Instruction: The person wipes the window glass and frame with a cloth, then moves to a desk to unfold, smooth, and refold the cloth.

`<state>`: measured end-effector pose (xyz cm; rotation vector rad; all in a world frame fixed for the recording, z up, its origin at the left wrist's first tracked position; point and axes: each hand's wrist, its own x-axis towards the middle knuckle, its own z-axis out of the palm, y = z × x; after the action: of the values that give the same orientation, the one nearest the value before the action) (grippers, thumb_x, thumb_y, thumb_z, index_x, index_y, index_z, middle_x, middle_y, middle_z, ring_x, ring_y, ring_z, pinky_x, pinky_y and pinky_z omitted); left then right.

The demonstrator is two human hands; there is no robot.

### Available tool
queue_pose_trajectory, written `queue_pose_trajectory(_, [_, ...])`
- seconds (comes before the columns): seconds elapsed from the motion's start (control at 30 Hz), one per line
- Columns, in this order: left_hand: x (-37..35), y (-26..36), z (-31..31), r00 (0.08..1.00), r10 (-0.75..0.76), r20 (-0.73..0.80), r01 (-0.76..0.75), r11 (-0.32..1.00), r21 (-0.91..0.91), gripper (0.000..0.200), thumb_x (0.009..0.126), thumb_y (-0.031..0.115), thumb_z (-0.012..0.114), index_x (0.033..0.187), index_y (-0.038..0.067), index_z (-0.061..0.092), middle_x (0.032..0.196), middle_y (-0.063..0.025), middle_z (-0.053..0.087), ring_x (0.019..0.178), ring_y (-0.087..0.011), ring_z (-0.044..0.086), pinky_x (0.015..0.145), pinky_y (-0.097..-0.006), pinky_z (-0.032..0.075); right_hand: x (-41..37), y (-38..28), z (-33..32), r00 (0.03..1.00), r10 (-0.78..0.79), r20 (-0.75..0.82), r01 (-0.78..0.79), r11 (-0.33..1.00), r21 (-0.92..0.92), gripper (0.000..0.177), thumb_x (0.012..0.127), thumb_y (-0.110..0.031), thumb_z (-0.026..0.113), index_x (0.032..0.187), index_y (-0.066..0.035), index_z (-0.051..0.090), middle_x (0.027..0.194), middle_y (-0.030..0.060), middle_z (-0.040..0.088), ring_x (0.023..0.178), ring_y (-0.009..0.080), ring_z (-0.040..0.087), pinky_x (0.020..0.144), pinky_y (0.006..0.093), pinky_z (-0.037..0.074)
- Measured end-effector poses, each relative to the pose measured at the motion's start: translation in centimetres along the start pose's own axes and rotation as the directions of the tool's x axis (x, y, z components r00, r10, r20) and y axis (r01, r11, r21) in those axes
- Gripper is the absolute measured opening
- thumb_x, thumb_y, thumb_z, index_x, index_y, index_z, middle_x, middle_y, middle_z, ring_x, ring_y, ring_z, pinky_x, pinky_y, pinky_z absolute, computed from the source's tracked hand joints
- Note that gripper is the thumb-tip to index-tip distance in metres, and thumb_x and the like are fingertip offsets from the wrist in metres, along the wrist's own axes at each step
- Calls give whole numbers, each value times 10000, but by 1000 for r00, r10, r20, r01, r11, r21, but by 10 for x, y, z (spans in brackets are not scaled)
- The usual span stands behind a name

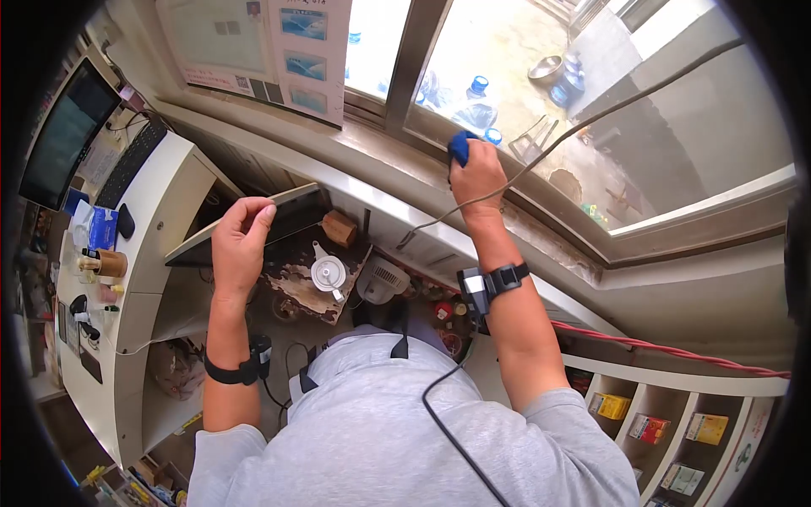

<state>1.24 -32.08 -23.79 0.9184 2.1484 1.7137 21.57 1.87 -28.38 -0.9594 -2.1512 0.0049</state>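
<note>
My right hand [480,179] is closed around a bunched dark-blue cloth [459,148], right at the lower part of the window frame [401,72]. A grey cable [583,122] runs across the window and passes at my right wrist. My left hand [238,247] is raised over a dark panel with a light edge [291,213]. Its fingers are curled, with thumb and forefinger tips close together and nothing showing between them. Below and between my arms, a white round device with a spout-like arm [328,273] rests on a worn board [291,286].
At the left, a white desk [160,190] carries a monitor [72,131], a keyboard [131,160] and a blue tissue box [103,226]. A white fan-like appliance [383,280] stands below. Red twisted wires [676,357] run above a shelf [667,372] with small boxes at the right.
</note>
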Motion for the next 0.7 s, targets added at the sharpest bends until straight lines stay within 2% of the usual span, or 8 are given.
queue_pose_trajectory(0.17, [-24, -1, -8, 999, -32, -19, 34, 995, 93, 126, 996, 109, 735, 1044, -8, 735, 884, 27, 663, 763, -41, 555, 704, -220, 466, 25, -79, 65, 977, -128, 170, 122, 992, 42, 231, 791, -107, 744, 985, -63, 627, 989, 145, 647, 908, 356, 707, 743, 479, 607])
queue_pose_trajectory(0.27, [-38, -20, -23, 993, -116, -30, 119, 987, 106, 130, 997, 119, 731, 1044, -2, 736, 873, 28, 660, 763, -42, 557, 697, -220, 461, 23, -75, 66, 968, -189, 164, 181, 981, 64, 216, 805, -91, 724, 997, -65, 629, 999, 138, 650, 906, 346, 703, 714, 469, 608])
queue_pose_trajectory(0.3, [-43, -23, -28, 989, -140, -38, 144, 983, 116, 131, 998, 123, 729, 1045, 0, 736, 870, 28, 660, 763, -41, 557, 695, -219, 459, 17, -64, 59, 963, -189, 190, 190, 982, 15, 228, 810, -118, 754, 998, -83, 628, 1002, 126, 650, 912, 341, 707, 713, 473, 604])
queue_pose_trajectory(0.4, [-49, -36, -42, 983, -174, -64, 182, 972, 149, 132, 1008, 139, 719, 1040, 12, 736, 857, 31, 655, 771, -45, 556, 696, -220, 454, -5, -20, 28, 986, -106, 132, 107, 994, -8, 333, 778, -177, 834, 1048, -127, 646, 1008, 99, 652, 904, 320, 708, 728, 469, 600])
queue_pose_trajectory(0.53, [-43, -63, -48, 976, -218, -26, 219, 965, 144, 128, 1013, 143, 714, 1026, 17, 732, 852, 38, 643, 773, -48, 553, 697, -224, 454, -37, 54, -34, 998, 26, 60, -20, 995, -102, 358, 775, -144, 827, 1100, -132, 678, 1075, 88, 673, 955, 330, 714, 782, 464, 593])
queue_pose_trajectory(0.57, [-37, -66, -44, 984, -179, 1, 177, 973, 147, 130, 1015, 145, 714, 1034, 17, 730, 849, 40, 639, 762, -49, 547, 692, -223, 453, -46, 81, -53, 996, 80, 45, -72, 986, -151, 357, 783, -146, 819, 1112, -135, 681, 1088, 89, 676, 963, 335, 712, 793, 467, 590])
queue_pose_trajectory(0.63, [-24, -66, -32, 975, -211, 76, 202, 973, 110, 150, 1023, 161, 709, 1061, 17, 728, 863, 39, 645, 766, -58, 550, 708, -230, 464, -64, 125, -87, 984, 176, 7, -170, 961, -219, 356, 798, -150, 801, 1136, -141, 687, 1114, 90, 681, 980, 347, 709, 815, 471, 584])
queue_pose_trajectory(0.7, [-5, -60, -17, 977, -174, 127, 157, 979, 129, 169, 1031, 175, 700, 1080, 16, 730, 874, 35, 652, 776, -61, 556, 721, -234, 471, -77, 161, -122, 940, 341, -28, -334, 897, -290, 325, 826, -168, 783, 1137, -135, 694, 1103, 103, 688, 976, 367, 703, 826, 482, 576])
